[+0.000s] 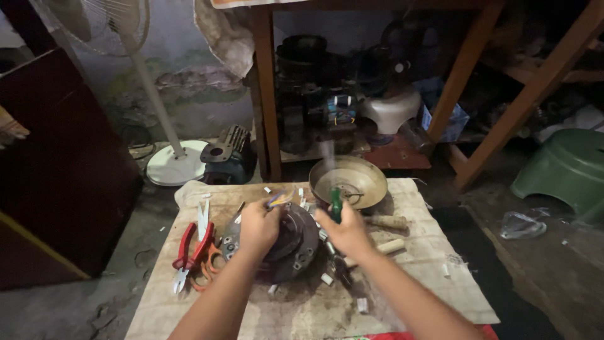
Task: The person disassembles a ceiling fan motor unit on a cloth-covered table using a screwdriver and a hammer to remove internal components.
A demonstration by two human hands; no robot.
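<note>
Cloth-covered board (pixel 402 277) bears dark, round, seemingly greasy motor (pixel 292 242).

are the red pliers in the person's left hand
No, the red pliers lie on the cloth beside the left hand, which rests on the round motor part.

The motor housing (pixel 286 242) under my left hand (pixel 258 226) is dull, greasy dark metal. My right hand (pixel 346 232) grips a glossy green plastic handle (pixel 336 204). The cloth (pixel 415 277) is rough, stained fabric; the bowl (pixel 351 181) is worn matt metal.
</note>
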